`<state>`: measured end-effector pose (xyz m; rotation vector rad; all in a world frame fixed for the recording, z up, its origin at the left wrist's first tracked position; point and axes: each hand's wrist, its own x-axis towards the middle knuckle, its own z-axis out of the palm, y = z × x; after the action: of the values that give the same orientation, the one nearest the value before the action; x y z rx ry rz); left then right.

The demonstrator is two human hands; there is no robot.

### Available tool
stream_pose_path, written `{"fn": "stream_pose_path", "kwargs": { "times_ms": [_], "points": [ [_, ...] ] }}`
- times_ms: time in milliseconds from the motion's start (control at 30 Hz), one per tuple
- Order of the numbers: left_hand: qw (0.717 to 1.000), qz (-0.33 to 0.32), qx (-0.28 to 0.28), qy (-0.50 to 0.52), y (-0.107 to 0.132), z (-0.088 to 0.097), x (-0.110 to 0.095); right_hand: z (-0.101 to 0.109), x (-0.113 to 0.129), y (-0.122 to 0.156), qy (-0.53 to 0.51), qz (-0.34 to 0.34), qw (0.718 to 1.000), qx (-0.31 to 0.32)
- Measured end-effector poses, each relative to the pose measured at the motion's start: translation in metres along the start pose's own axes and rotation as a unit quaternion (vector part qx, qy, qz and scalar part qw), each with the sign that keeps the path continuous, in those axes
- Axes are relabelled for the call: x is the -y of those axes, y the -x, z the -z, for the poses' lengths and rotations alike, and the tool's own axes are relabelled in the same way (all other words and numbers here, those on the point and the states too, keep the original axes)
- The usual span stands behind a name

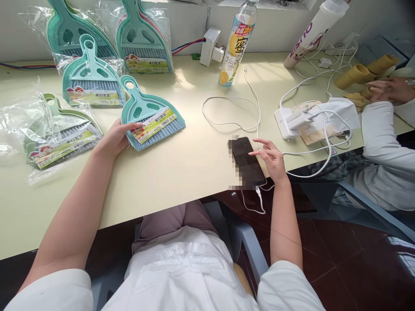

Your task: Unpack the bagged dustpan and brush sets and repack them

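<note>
Near edge, rt of centre: slim dark slab-shaped phone (249,167), flat on pale yellow table (191,172). Over it, right hand (272,162), index finger stretched to screen, rest loosely curled, grasping nothing; actual contact w/ glass, can't tell. Prob. light, stiff, slick; best held by long edges.

Bit farther, to left: left hand (113,137), pinching near-left side of teal plastic fan-shaped dustpan-and-brush set (145,113), one digit laid over front, others mostly hidden. Held at or just over table, can't tell which. Prob. v. light, stiff in pan, soft in bristles, slightly slippery, not too fragile; take by looped handle or rim, w/o squashing bristles. In looks: smooth teal, narrow handle to far left, oval cut-outs, grey-blue bristles to near right, yellow-green printed card across.

Left of that hand: green set in crinkly clear bag (53,149). Mid-rt: white block power strip (285,125) w/ plugs; looped white cable (227,97) nearer centre. Farther left: bagged teal set (92,82). Far rt: co-worker's hands (385,90). Far centre: clear bottle w/ orange-fruit label (236,45).
</note>
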<state>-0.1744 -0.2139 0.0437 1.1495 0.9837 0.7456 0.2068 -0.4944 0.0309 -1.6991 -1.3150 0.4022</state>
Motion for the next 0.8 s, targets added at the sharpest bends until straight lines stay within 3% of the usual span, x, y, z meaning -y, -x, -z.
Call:
{"fn": "stream_pose_path", "kwargs": {
  "times_ms": [800],
  "points": [
    [1.0,-0.013,0.013,0.005,-0.0033,0.0039,0.0048,-0.0006,0.0009,-0.0002,-0.021,0.006,1.0,-0.022]
  ]
}}
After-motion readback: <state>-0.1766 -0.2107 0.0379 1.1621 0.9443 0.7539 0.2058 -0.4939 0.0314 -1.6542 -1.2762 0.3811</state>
